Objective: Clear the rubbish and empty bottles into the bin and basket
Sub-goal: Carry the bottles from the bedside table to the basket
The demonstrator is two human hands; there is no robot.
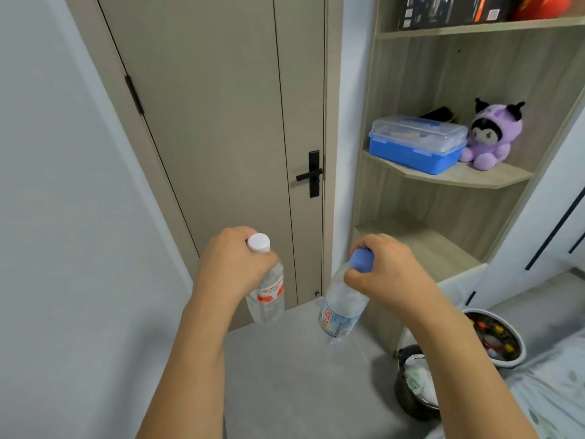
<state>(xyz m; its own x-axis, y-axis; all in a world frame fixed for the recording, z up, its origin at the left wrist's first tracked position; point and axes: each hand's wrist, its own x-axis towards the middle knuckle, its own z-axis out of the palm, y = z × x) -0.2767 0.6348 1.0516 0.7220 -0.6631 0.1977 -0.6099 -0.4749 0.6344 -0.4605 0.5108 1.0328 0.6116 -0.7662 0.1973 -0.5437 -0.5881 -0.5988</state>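
My left hand (232, 264) grips the neck of a clear empty bottle with a white cap and a red label (267, 293), which hangs above the grey floor. My right hand (387, 274) grips the neck of a second clear bottle with a blue cap and a blue label (340, 307), tilted with its base to the lower left. A dark bin (403, 394) with a wrapper inside stands at the lower right, partly behind my right forearm. A white round basket (509, 359) with colourful small things in it sits behind the bin.
A closed beige door (228, 122) with a black handle (311, 175) is straight ahead. On the right, a wooden shelf unit (443, 179) carries a blue lidded box (414, 144) and a purple plush toy (492, 137). A patterned bed edge (557, 391) fills the lower right corner.
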